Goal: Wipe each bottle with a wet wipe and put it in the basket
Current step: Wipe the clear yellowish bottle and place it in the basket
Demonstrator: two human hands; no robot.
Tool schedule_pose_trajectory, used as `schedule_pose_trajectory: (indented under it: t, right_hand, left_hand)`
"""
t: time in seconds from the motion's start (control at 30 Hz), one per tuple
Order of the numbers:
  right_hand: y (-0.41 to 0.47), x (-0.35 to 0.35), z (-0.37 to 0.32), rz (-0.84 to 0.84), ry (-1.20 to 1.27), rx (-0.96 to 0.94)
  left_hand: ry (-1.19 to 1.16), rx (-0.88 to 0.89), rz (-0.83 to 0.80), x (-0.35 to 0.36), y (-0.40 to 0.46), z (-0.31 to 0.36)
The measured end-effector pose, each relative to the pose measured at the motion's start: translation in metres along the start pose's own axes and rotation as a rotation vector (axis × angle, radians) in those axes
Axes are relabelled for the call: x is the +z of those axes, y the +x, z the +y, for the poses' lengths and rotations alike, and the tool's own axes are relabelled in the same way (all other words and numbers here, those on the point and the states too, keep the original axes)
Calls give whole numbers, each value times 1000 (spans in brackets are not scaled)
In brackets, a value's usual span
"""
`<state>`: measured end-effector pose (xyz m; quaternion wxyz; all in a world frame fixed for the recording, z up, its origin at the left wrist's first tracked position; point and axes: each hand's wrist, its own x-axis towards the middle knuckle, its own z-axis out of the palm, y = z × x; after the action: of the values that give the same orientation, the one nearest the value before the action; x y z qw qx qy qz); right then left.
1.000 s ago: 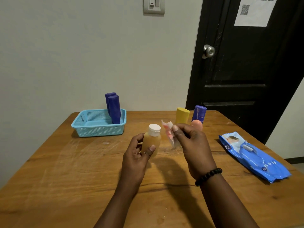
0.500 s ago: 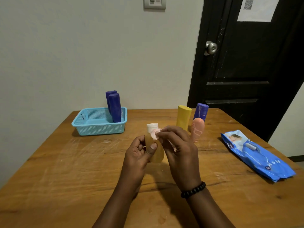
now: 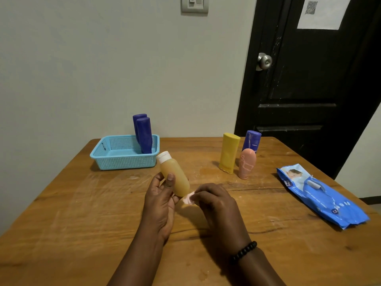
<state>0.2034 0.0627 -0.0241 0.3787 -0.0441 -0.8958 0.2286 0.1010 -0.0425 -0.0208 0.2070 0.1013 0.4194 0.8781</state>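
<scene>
Left hand (image 3: 159,200) grips a small amber plastic bottle with a white cap (image 3: 174,175), thumb across the front, other fingers wrapped behind. Bottle is off the wooden table (image 3: 72,213), tilted, cap pointing to about 11 o'clock, base toward 5 o'clock. Right hand (image 3: 218,205) has fingers curled together, pinching a crumpled pale pink wet wipe (image 3: 189,198) against the bottle's base end. Black bead bracelet (image 3: 243,252) on the right wrist.

Light blue perforated plastic basket (image 3: 123,159) sits at 10 o'clock from the hands, near the table's far left edge. Inside it, two dark blue plastic bottles (image 3: 143,135) stand close together at its right end, leaning slightly.

At 1 o'clock from the hands: a yellow flat plastic bottle (image 3: 228,152) standing cap-down, a peach-pink small bottle (image 3: 246,166) just beside it on the right and nearer, and a dark blue bottle with a label (image 3: 251,140) behind the pink one. Contact between these three unclear.

At 3 o'clock, well apart: a blue soft wet-wipe pack (image 3: 321,197) lying flat near the right table edge.
</scene>
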Motion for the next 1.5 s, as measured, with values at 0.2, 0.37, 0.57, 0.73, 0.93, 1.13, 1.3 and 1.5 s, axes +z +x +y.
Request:
schedule_pose_trajectory:
  t: [0.2,0.37,0.57,0.73,0.93,1.13,1.3,1.5]
  right_hand:
    - [25,-22,-10,245,301,202]
    - [37,-17,-20,110,273,186]
    - [35,-12,-18,70,231,197]
    - [46,-13,-23,126,203,229]
    - [60,-15,-28,78,86,149]
    - [23,-13,-25,-46,122,25]
    - [5,-20,-11,-58,320,213]
    - [27,-38,-14,205,230,191]
  left_hand:
    - [16,-30,-44,4,-3,4]
    - [-74,-121,-156,9,-12,6]
    - [-141,-198,-170,11,-14,11]
    - [-154,-195,-231,15,-18,12]
    - [-174,-140,-215,16,-18,13]
    - [-276,-154,-135,5,-4,11]
    - [100,42,-76,2,-2,7]
    - [904,442,55,3,-7,-9]
